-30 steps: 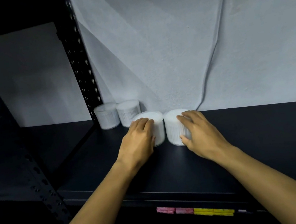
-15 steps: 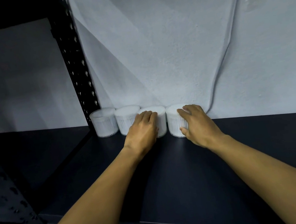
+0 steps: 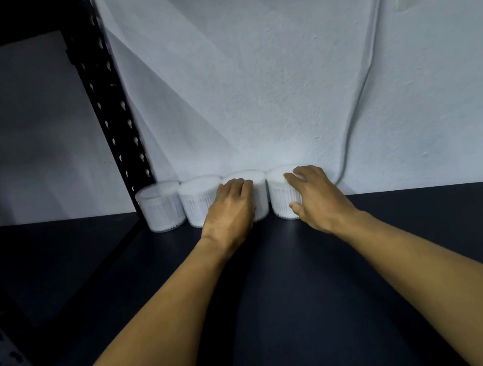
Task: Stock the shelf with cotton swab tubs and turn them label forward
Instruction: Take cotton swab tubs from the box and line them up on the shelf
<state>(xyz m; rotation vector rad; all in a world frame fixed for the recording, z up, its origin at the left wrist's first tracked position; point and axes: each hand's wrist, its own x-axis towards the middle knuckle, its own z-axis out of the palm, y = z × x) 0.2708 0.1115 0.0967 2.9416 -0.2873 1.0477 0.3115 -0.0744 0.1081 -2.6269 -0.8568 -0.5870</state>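
Shelf board [image 3: 313,282]: dark, matt, smooth, with a faint sheen near the tubs you hold.

Upright post [image 3: 102,94], at the shelf's back left corner: black-painted metal, punched with keyhole slots, dull finish.

Four tubs at the shelf's back edge: clear, smooth plastic, packed white inside with fine vertical ribbing from the swabs. The leftmost tub [image 3: 160,206] has a clear, slightly glossy lid.

Wall [image 3: 250,86] behind the shelf: pale, rough, grainy plaster-like texture, matt.

Cable [image 3: 370,45] running down that wall: smooth, pale coating.

Labels: you cannot tell any from this view.
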